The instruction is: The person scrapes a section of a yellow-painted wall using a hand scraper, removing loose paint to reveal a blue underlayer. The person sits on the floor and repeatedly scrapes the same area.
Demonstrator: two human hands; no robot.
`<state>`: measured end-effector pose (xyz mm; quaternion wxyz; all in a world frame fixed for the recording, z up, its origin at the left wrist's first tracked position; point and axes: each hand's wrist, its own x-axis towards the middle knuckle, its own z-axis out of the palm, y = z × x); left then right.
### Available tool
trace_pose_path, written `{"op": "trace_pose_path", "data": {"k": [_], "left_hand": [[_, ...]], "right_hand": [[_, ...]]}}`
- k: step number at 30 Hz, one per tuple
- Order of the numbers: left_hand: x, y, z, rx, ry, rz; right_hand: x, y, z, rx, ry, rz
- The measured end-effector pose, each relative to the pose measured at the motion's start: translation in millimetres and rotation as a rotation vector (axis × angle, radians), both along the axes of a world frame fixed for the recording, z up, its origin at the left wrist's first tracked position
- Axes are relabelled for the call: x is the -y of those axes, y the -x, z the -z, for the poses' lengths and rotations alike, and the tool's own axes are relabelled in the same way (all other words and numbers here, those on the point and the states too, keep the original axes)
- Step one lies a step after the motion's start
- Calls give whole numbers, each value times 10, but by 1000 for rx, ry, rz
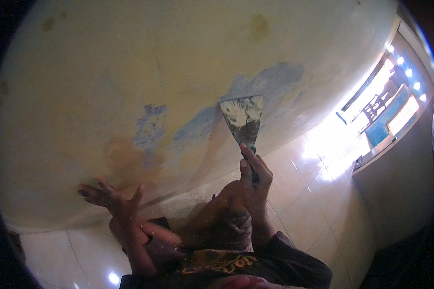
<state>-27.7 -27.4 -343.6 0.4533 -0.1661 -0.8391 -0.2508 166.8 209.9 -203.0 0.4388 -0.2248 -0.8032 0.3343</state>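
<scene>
In my right hand [256,173] is a putty knife [243,119], gripped by its dark handle. Its wide blade is smeared with pale material, and the blade's edge rests against or very near the wall [188,47]. Around the blade, bluish-grey patches [278,79] show where the yellowish surface coat is gone. Another such patch [150,124] lies further left. My left hand [115,198] holds nothing; its fingers are spread at the lower part of the wall, and whether they touch it I cannot tell.
Glossy floor tiles [300,188] run along the wall's foot. My bent knees are close to the wall. At the far right, past a doorway, a person [394,81] is up near a dark chair [374,108] in bright light. Brownish stains [258,27] mark the wall higher up.
</scene>
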Motion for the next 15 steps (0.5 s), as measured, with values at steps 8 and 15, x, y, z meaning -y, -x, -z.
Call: {"op": "trace_pose_path", "data": {"k": [8,15], "left_hand": [[-39,0,-21,-41,13,-9],[20,-68,-30,6,14,-4]], "right_hand": [[-67,4,44,-40,-49,3],[-9,-31,-44,-10,-42,46]]}}
